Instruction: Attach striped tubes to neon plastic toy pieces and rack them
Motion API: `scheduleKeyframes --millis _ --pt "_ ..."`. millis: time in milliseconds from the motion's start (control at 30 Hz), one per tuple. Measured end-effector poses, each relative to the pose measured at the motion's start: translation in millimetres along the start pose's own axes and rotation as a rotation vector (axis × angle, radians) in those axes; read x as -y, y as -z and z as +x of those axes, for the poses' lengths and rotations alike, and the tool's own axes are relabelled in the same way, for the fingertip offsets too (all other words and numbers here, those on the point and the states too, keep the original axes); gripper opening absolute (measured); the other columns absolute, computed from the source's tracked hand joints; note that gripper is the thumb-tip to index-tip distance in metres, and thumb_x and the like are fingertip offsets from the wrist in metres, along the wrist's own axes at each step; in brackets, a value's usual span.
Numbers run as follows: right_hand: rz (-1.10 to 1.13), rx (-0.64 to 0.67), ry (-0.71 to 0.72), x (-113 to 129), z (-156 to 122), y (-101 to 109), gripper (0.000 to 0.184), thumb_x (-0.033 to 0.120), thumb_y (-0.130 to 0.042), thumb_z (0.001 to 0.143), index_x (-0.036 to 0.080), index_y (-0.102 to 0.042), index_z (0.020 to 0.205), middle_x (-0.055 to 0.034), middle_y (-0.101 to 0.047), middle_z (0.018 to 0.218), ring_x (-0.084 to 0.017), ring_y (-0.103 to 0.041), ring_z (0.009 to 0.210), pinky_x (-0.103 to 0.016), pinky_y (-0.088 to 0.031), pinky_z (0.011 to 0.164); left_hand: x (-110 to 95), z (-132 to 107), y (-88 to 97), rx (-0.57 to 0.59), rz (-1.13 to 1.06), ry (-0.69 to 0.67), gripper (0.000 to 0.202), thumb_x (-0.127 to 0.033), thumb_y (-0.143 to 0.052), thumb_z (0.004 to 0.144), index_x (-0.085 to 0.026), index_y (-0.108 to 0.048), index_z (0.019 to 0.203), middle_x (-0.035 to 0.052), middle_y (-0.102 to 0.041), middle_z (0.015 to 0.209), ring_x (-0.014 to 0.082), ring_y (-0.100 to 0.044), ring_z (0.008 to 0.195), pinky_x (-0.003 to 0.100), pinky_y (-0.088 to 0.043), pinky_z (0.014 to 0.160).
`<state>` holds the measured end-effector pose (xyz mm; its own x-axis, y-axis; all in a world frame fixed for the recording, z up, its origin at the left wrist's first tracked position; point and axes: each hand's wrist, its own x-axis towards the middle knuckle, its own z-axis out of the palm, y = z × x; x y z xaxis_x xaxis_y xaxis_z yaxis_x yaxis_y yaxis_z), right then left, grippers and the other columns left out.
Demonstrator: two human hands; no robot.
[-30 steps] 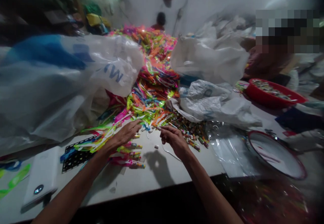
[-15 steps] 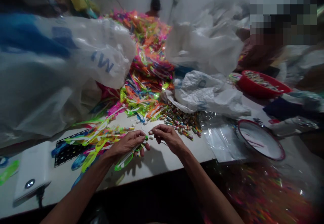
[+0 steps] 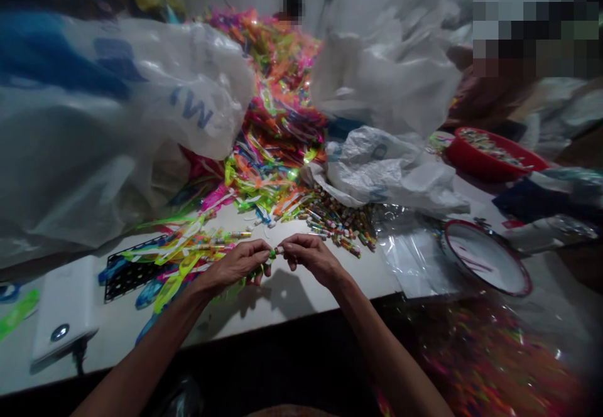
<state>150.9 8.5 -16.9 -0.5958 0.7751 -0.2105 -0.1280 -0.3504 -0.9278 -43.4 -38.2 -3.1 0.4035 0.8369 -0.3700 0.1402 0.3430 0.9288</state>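
Observation:
My left hand (image 3: 238,265) and my right hand (image 3: 313,257) meet over the near edge of the white table (image 3: 301,282). The left fingers pinch a green plastic strip (image 3: 272,254) at its end. The right fingers pinch a small white-tipped piece (image 3: 279,250) pressed against that end. Just left of my left hand lies a small bunch of finished coloured strips (image 3: 188,254). Beyond my right hand sits a heap of small coloured tubes (image 3: 342,222). A long pile of neon plastic strips (image 3: 273,115) runs away up the table.
Big translucent plastic bags lie at the left (image 3: 108,128) and right (image 3: 386,78), a crumpled one (image 3: 386,175) nearer. A white bowl (image 3: 485,257), a red bowl (image 3: 494,156), a black perforated tray (image 3: 127,272) and a white power bank (image 3: 63,316) stand around. A person sits at the far right.
My left hand picked a green strip off the table and came back toward me. My right hand drew in too, and the two now touch at the strip's end.

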Motion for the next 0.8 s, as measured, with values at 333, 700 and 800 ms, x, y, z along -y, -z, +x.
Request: scheduleKeyframes --millis 333,700,800 --pt "0.193 -0.171 -0.091 -46 -48 20 0.034 0.041 -0.072 0.065 0.01 -0.067 0.077 -0.002 -0.061 0.06 -0.009 -0.053 0.047 -0.023 -0.042 0.049 26 11 -37.2 -0.097 -0.148 0.092 0.045 -0.059 -0.057 0.071 -0.018 -0.057 0.091 0.0004 -0.061 0.068 0.0124 -0.052 0.054 0.021 -0.035 0.049" --pt "0.028 -1.151 0.11 29 -115 204 0.014 0.02 -0.069 0.067 0.012 -0.057 0.066 0.0 -0.058 0.051 -0.006 -0.047 0.038 -0.016 -0.036 0.038 41 31 -65.8 0.007 -0.279 0.239 0.062 -0.066 -0.071 0.047 -0.018 -0.058 0.082 0.0024 -0.063 0.062 0.0129 -0.051 0.052 0.022 -0.038 0.049" --pt "0.035 -1.245 0.2 54 -103 246 0.016 0.017 -0.065 0.072 0.014 -0.051 0.065 0.0025 -0.053 0.048 -0.008 -0.051 0.043 -0.018 -0.042 0.043 46 31 -68.0 0.036 -0.326 0.244 0.054 -0.062 -0.069 0.057 -0.02 -0.057 0.087 0.0013 -0.063 0.064 0.012 -0.051 0.054 0.021 -0.038 0.05"
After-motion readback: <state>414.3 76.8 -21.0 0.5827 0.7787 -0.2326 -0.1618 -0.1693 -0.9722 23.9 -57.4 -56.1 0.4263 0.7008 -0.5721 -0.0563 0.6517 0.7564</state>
